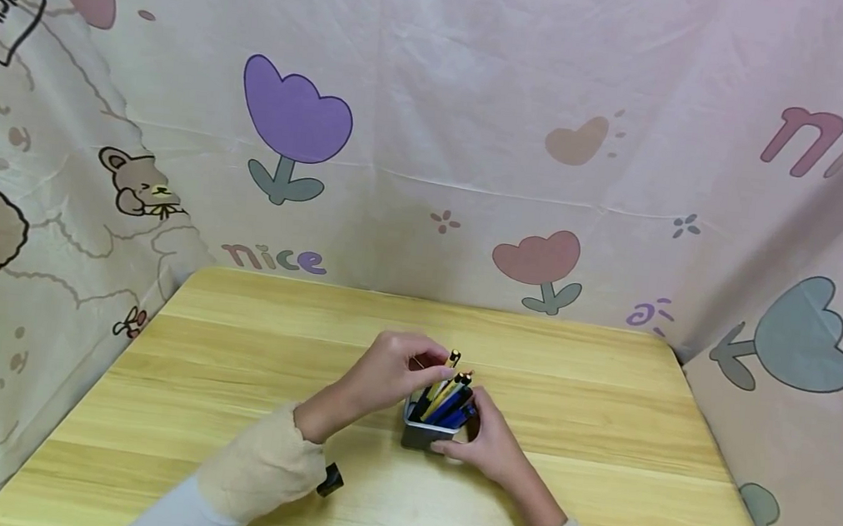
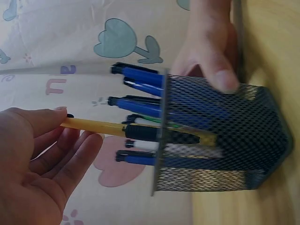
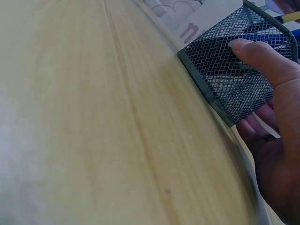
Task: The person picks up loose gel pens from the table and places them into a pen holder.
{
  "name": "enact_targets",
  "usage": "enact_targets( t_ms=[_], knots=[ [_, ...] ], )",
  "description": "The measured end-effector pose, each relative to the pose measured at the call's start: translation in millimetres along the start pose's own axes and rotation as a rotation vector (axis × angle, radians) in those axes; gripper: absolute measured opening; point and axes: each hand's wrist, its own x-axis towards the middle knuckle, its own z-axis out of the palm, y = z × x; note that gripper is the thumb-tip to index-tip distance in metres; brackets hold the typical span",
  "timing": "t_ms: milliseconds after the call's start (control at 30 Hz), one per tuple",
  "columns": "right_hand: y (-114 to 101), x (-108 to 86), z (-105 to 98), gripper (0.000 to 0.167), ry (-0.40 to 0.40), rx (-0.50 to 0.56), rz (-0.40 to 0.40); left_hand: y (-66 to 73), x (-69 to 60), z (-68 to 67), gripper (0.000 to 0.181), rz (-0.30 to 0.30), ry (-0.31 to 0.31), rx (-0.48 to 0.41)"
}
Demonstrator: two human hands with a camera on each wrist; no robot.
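Observation:
A black mesh pen holder stands upright on the table with several pens in it. In the left wrist view my left hand pinches the top of a yellow pen between thumb and fingers; the pen's dark lower part is inside the holder. Blue pens and white ones surround it there. My right hand grips the holder from the right, and its thumb presses on the mesh in the right wrist view. The far fingers of that hand are partly hidden behind the holder.
The wooden table extends around the holder on all sides. A pale printed curtain hangs behind the table and along both sides. Near the left cuff a small black object shows, seemingly part of the wrist gear.

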Motion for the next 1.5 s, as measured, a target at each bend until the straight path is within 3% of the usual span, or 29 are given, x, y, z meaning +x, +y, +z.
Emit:
enact_targets(
  t_ms=[367,1000,1267,1500],
  knots=[
    [1,-0.9,0,0.074,-0.003,-0.020,0.017,-16.4,-11.9,16.3,0.013,-0.049,-0.114,0.087],
    [1,-0.6,-1,0.074,0.018,-0.057,0.007,-19.5,-11.0,25.4,0.013,-0.071,-0.181,0.220],
    [2,-0.3,0,0.076,0.017,-0.053,0.012,-16.0,-11.4,27.3,0.011,-0.055,-0.178,0.282],
    [1,-0.6,-1,0.078,0.007,-0.042,0.018,-6.1,-12.2,19.9,0.017,-0.032,-0.141,0.356]
  ],
)
